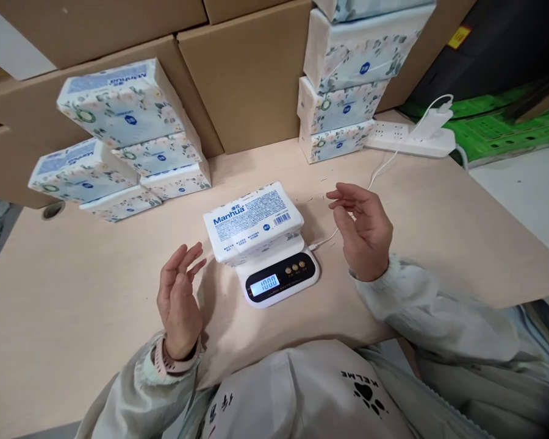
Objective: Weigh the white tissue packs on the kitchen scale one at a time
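A wrapped pack of tissues (256, 222) printed "Manhua" rests on a white digital scale (281, 280), whose lit display shows digits that look like 100.0. My left hand (179, 302) is held to the left of the pack, apart from it, fingers extended and holding nothing. On the other side, my right hand (363, 228) is raised to the right of the scale, empty, its fingers loosely bent and apart. Neither hand touches the pack or the scale.
More tissue packs (128, 122) are stacked at the back left. A taller stack of packs (343, 107) stands at the back right, beside a white power strip (409, 137). A white cable (332, 236) runs to the scale. Cardboard boxes (247, 79) line the table's (73, 292) far edge.
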Demonstrator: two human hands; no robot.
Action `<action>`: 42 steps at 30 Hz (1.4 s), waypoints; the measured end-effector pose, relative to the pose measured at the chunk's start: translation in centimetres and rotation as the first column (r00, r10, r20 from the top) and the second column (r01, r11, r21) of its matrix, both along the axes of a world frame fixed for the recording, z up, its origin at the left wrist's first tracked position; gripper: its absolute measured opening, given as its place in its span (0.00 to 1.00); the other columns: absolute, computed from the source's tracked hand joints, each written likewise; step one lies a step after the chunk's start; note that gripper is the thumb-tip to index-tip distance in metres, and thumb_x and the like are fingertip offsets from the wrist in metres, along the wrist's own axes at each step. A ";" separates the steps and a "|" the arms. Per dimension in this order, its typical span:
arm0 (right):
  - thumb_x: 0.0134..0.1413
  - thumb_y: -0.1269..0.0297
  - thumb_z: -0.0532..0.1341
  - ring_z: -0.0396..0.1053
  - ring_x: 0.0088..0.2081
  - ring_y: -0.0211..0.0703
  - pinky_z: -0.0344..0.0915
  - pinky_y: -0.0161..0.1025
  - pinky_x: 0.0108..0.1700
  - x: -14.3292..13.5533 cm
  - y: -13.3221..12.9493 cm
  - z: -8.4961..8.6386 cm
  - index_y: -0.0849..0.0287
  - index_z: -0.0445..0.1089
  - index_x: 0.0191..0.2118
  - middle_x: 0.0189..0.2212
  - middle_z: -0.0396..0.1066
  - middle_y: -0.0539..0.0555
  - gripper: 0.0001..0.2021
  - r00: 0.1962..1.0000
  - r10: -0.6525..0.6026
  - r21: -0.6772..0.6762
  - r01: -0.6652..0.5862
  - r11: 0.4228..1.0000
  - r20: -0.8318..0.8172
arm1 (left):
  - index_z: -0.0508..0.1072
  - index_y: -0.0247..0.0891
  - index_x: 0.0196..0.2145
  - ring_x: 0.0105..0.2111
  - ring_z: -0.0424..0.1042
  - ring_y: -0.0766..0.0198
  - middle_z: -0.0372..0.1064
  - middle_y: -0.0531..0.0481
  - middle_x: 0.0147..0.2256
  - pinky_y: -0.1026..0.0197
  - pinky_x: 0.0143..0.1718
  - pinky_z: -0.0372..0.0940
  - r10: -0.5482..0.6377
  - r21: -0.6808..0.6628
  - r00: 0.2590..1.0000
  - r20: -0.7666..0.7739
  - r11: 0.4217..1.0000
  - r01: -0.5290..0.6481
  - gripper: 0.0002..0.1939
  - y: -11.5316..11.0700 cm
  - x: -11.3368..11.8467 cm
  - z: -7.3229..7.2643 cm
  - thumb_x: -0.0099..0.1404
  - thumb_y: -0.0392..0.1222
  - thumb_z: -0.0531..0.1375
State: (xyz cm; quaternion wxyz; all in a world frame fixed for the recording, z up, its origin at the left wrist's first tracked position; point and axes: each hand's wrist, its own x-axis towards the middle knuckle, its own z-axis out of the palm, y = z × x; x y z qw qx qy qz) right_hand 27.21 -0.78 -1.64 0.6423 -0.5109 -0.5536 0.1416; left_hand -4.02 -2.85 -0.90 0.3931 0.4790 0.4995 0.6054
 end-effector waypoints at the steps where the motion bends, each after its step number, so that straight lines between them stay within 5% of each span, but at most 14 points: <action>1: 0.71 0.60 0.62 0.79 0.49 0.47 0.77 0.50 0.54 0.1 0.1 -0.1 0.49 0.73 0.61 0.51 0.80 0.55 0.16 1.000 0.001 0.003 -0.001 1.000 0.007 | 0.79 0.41 0.57 0.60 0.77 0.52 0.80 0.41 0.56 0.52 0.56 0.73 0.005 0.000 1.000 0.008 1.000 -0.005 0.19 0.0 0.0 0.0 0.73 0.49 0.64; 13: 0.70 0.54 0.62 0.79 0.50 0.50 0.76 0.57 0.57 -0.1 0.5 -0.7 0.50 0.73 0.57 0.52 0.80 0.57 0.15 0.998 -0.004 -0.089 -0.002 0.996 -0.062 | 0.74 0.38 0.41 0.41 0.82 0.57 0.82 0.43 0.40 0.56 0.43 0.75 0.029 0.058 0.996 0.083 0.998 -0.034 0.14 0.8 0.0 -0.6 0.69 0.52 0.64; 27: 0.67 0.57 0.61 0.79 0.45 0.46 0.75 0.52 0.54 0.3 1.3 -2.1 0.53 0.77 0.51 0.50 0.82 0.57 0.13 0.999 -0.028 -0.092 0.024 0.995 -0.042 | 0.71 0.38 0.39 0.33 0.81 0.60 0.82 0.46 0.36 0.57 0.42 0.75 0.011 0.071 0.991 0.131 0.997 -0.021 0.11 0.9 -0.1 -0.7 0.69 0.47 0.64; 42: 0.67 0.57 0.60 0.79 0.43 0.45 0.77 0.48 0.50 0.0 1.1 -1.3 0.54 0.77 0.49 0.47 0.83 0.57 0.12 0.999 -0.041 -0.094 0.039 0.995 -0.016 | 0.68 0.38 0.37 0.31 0.80 0.61 0.81 0.48 0.35 0.56 0.42 0.75 0.029 0.040 0.995 0.098 0.999 -0.033 0.11 1.1 -0.5 -0.9 0.70 0.47 0.64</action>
